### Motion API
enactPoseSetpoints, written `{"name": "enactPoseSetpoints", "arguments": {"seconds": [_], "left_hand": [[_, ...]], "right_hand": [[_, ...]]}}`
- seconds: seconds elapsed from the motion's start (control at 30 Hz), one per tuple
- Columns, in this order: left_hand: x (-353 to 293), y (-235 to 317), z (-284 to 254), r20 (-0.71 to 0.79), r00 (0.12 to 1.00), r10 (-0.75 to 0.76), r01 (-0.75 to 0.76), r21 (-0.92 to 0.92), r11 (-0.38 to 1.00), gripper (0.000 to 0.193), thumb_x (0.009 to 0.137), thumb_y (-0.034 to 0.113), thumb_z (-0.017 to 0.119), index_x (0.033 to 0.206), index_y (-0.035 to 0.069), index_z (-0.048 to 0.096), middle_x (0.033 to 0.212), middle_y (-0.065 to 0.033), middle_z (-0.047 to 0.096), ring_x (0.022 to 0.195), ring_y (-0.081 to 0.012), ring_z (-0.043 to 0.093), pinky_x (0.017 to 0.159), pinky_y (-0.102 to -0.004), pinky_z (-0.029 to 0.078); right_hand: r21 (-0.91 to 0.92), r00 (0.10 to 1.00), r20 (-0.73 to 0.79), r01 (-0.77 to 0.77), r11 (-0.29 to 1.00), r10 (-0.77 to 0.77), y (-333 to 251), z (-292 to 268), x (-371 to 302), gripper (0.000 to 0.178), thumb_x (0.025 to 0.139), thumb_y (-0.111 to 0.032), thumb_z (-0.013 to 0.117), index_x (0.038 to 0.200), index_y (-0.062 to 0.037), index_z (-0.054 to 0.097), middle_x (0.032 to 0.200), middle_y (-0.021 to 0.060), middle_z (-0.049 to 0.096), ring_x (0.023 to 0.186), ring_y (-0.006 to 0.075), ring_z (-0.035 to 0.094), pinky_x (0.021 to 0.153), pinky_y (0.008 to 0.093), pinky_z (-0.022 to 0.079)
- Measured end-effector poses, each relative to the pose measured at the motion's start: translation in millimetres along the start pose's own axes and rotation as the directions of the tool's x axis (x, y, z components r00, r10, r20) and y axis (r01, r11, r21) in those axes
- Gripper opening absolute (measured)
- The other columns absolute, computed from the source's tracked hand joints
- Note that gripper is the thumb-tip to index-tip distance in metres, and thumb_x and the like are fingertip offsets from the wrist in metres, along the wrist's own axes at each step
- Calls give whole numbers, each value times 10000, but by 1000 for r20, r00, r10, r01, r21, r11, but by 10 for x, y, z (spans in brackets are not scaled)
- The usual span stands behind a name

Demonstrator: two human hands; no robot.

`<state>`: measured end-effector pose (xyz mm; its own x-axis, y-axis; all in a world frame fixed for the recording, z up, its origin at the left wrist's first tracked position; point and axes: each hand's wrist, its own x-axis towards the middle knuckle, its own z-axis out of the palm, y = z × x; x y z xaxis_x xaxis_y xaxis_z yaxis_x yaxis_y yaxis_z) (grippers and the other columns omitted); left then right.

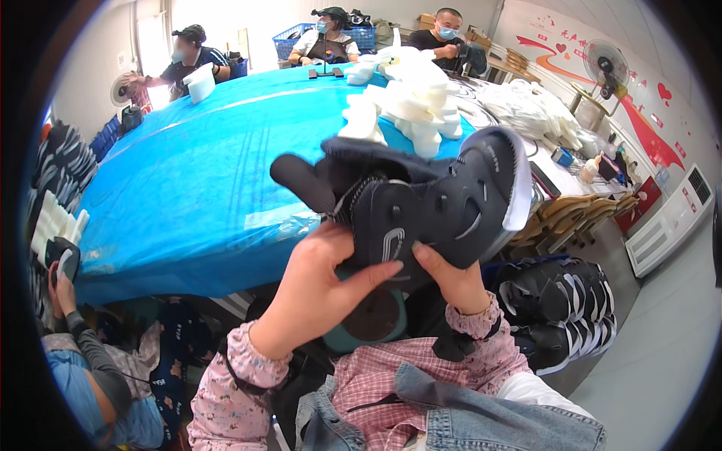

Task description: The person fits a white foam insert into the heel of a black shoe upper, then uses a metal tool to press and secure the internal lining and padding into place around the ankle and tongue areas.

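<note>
A dark shoe upper (410, 214) with a white edge at its right end is raised in front of me, over the near side of the table. It lies on its side, with a black flap sticking out to the left. My left hand (312, 278) grips its lower left part, thumb pressed on the face near a white printed mark. From the lower right my right hand (455, 282) holds it too, its thumb close to the left one. The fingers behind the upper are mostly hidden.
A blue sheet covers the table (218, 180), with a pile of white foot-shaped forms (414, 101) on it. Stacked black-and-white uppers (560, 308) stand at right, beside wooden stools (564, 218). More uppers (64, 165) are at left, near a co-worker's hand (62, 289). Several people sit across the table.
</note>
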<state>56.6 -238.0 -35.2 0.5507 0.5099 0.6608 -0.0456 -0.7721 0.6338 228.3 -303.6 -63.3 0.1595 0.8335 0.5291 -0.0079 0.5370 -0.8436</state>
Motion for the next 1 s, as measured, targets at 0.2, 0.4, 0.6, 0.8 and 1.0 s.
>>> {"name": "enactPoseSetpoints", "arguments": {"seconds": [0.2, 0.4, 0.6, 0.8, 1.0], "left_hand": [[355, -242, -129, -57, 962, 269, -189, 572, 798, 218, 678, 205, 698, 686, 10, 600, 625, -144, 565, 633, -317, 542, 550, -355, 419], [423, -1021, -106, 122, 983, -135, -13, 788, 616, 218, 701, 257, 664, 716, 42, 627, 638, -139, 585, 628, -331, 568, 570, -405, 439], [598, -1070, -424, 436, 860, -263, -54, 591, 805, 305, 683, 167, 675, 927, 6, 588, 864, -191, 597, 820, -352, 565, 713, -386, 457], [693, -988, -487, 569, 761, -313, 41, 439, 898, 344, 710, 18, 558, 1048, -43, 543, 952, -171, 596, 846, -201, 576, 781, -308, 447], [1025, -1294, -537, 677, 515, -526, -25, 625, 780, 283, 780, 35, 447, 1031, -25, 563, 986, -181, 584, 907, -235, 563, 812, -299, 435]], "right_hand": [[60, 915, 90, -399, 915, 393, 588, -591, 488, 252, 798, -181, 647, 945, -6, 542, 789, 2, 550, 740, 95, 523, 688, 237, 444], [-548, 876, 409, 461, 698, -257, 424, -134, 624, 186, 762, -86, 596, 924, -33, 521, 912, 104, 530, 852, 244, 540, 748, 313, 438], [-645, 660, 679, 745, 168, -321, 779, 60, 1148, 265, 683, -137, 621, 902, -75, 485, 871, 49, 498, 874, 187, 501, 792, 309, 373], [-623, 619, 777, 782, 1, -111, 749, 71, 1223, 158, 656, -217, 628, 716, -113, 526, 754, -10, 488, 844, 140, 487, 816, 295, 347], [-512, 542, 811, 839, 181, -220, 805, 31, 1210, 56, 695, -112, 535, 743, -93, 557, 790, 3, 554, 854, 149, 512, 866, 285, 369]]}}
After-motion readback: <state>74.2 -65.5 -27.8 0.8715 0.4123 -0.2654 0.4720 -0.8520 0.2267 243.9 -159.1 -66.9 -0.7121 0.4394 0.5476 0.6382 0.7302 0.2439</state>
